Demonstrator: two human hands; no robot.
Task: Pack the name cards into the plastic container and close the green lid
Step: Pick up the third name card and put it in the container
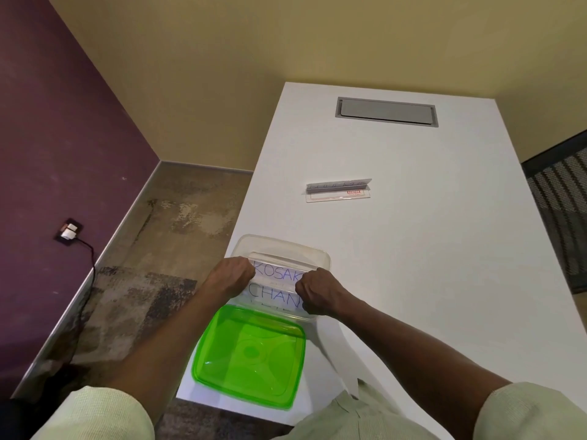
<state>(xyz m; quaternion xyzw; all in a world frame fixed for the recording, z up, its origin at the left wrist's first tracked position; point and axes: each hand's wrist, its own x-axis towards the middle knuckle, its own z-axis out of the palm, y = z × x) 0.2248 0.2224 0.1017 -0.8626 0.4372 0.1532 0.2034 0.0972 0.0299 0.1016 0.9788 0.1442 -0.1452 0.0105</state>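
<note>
White table (413, 249) is occupying the right and centre of the view, with a grey cable hatch (387, 111) lying flush in its far end. Yellow wall is standing beyond it, purple wall is running along the left, and a patchy brown floor is showing between them. A wall socket (70, 234) with a white plug is sitting low on the purple wall, its dark cord trailing down to the floor. A dark mesh chair (562, 211) is standing at the right edge.

Clear plastic container (282, 249) is sitting near the table's left edge, uncovered. Name cards are lying inside it: the upper name card (275, 272), lettered "KOSAK", is being held at both ends, and a second card (273, 297), lettered "CHAN", is lying just nearer beneath it. The left hand (230, 276) is curling its fingers around the upper card's left end; the right hand (317, 292) is curling around its right end. Both hands are gripping over the container.

Green lid (249, 355) is lying on the table just near of the container, touching its near rim, off the box.

One more name card (339, 189) is resting on the table well apart, further out, folded in its clear holder.

Pale green sleeves are covering both upper arms.
</note>
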